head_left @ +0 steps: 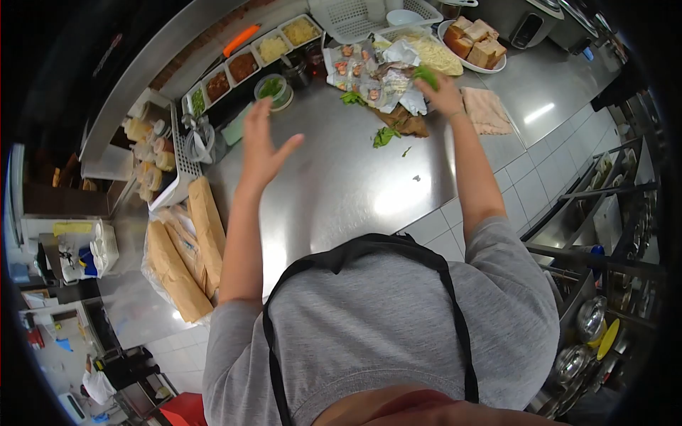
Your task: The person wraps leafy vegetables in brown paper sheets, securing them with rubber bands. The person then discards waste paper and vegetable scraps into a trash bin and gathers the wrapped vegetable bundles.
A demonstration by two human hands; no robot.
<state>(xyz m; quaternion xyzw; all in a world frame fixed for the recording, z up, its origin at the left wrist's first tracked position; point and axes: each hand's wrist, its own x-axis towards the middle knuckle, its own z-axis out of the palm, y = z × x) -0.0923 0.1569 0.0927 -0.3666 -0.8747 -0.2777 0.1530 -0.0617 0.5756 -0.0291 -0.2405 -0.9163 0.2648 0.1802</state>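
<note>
My left hand (267,148) is raised over the steel counter (334,177), thumb apart from the fingers, holding nothing. Just beyond it stands a round tub (284,98) with green herbs (271,88) inside. My right hand (445,96) grips a small bunch of green leaves (426,76) above crumpled foil and printed wrapping (383,74). More loose leaves (386,136) lie on the counter close to a brown piece of paper (412,125). To the right of that hand is a folded pinkish cloth (486,111).
Food trays (243,67) line the back edge, beside an orange-handled tool (242,40). A bowl of bread chunks (477,44) sits back right. Sauce bottles (148,153) and paper-wrapped long packages (186,248) are at left. Shelves of pans (590,319) stand right. Another person (98,385) is far left.
</note>
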